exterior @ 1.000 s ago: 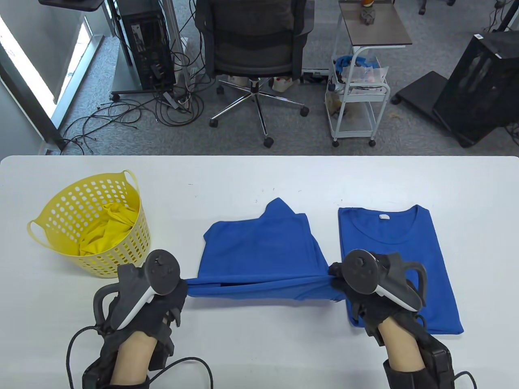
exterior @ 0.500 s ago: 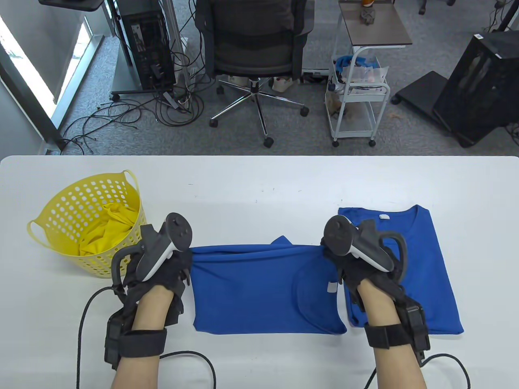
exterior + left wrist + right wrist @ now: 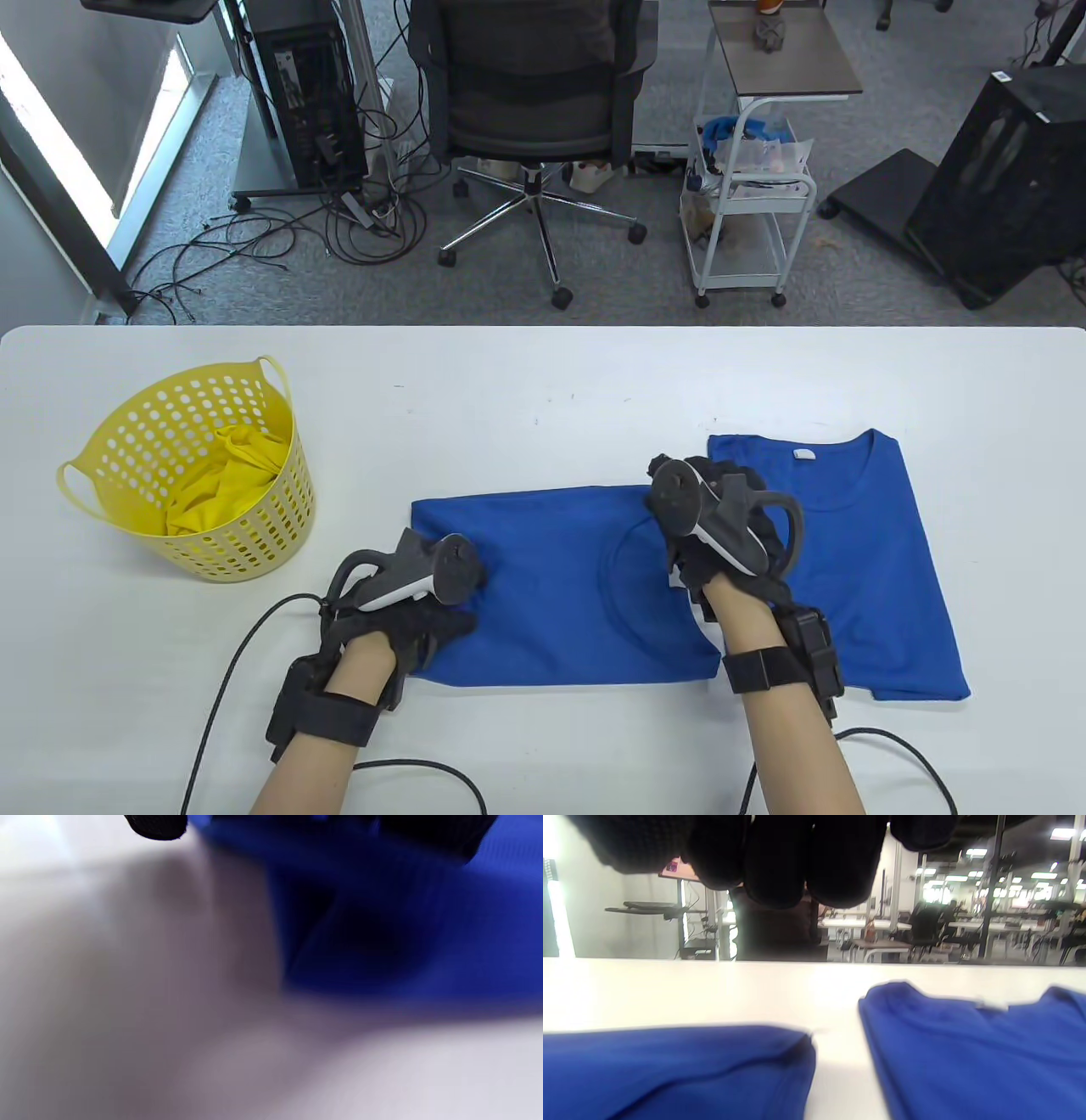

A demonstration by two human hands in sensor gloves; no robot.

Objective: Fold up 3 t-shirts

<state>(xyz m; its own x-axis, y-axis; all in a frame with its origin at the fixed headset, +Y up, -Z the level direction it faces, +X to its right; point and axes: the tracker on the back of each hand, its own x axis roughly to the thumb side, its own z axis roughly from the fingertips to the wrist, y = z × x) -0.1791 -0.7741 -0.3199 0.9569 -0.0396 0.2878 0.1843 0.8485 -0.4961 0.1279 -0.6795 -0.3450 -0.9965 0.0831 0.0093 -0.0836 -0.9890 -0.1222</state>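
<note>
Middle blue shirt (image 3: 551, 586) folded, right blue shirt (image 3: 857, 560) lies flat; yellow one waits in basket (image 3: 93, 475). Left hand (image 3: 407, 607) and right hand (image 3: 713, 535) rest on middle shirt; fingers' state cannot tell

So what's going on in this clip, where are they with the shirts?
A person in sensor gloves is folding blue t-shirts on a white table. The left hand rests on the near left part of the middle shirt, which lies as a flat rectangle; the right hand is over its right edge. A second blue shirt lies folded to the right, and yellow fabric sits in the yellow basket.
</note>
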